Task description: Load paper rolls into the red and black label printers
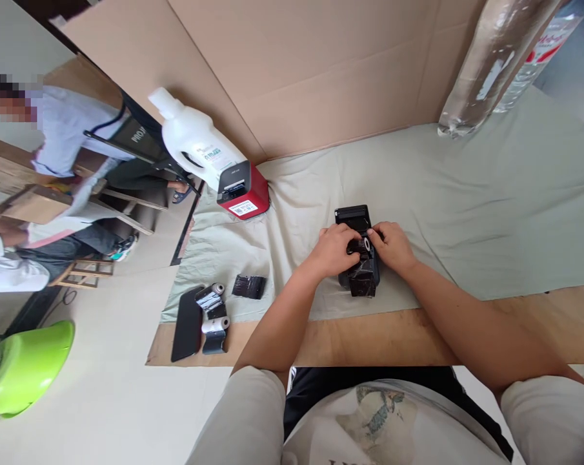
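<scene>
in the black printer [358,274]: a roll [366,244]

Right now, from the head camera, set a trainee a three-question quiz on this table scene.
1. True or false: both hands, the left hand and the right hand, rest on the black printer.
2. Which thing stands next to the red and black printer? A) a white jug B) a green helmet C) a cardboard box
3. Fill in: the loose ribbon rolls lie near the table's ____ edge, left of the hands.

Key
1. True; the fingers of both hands meet over a small roll at its middle.
2. A, the white jug.
3. Front, beside a flat black cover.
</scene>
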`<state>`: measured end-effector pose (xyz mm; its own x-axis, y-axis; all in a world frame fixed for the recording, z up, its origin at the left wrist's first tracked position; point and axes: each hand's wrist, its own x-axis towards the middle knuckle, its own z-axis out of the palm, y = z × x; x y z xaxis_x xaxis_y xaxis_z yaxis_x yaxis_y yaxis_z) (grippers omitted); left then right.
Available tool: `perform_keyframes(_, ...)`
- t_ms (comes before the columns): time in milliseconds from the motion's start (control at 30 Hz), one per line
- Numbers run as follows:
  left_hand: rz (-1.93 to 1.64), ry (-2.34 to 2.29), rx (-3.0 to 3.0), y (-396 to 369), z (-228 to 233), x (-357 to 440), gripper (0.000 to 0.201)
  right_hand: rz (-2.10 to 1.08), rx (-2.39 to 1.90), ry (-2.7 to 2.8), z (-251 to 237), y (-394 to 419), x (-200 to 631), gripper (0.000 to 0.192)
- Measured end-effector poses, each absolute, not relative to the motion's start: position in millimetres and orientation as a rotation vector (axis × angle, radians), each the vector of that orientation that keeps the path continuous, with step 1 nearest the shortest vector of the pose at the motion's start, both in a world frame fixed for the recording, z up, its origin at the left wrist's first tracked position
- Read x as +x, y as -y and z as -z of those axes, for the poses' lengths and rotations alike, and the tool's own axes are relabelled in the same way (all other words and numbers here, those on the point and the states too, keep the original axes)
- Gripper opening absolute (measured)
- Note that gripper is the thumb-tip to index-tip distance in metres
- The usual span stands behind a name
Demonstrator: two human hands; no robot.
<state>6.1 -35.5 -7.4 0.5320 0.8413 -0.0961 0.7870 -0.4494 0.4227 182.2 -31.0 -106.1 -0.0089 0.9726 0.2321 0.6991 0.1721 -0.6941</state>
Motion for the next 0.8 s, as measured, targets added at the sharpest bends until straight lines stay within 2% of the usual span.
perform_keyframes(500,-0.096,-1.361,2.422,35,15,11,0.035,-0.532,-1.623,1.784,102,32,182,0.033)
perform_keyframes(633,-0.237,-1.406,2.359,36,19,9,0.028,-0.537,-1.618,1.78,102,32,183,0.038)
perform_keyframes(800,-0.499,-1.406,2.309,41,34,7,0.009,-0.538,-1.58,1.754,102,33,184,0.047)
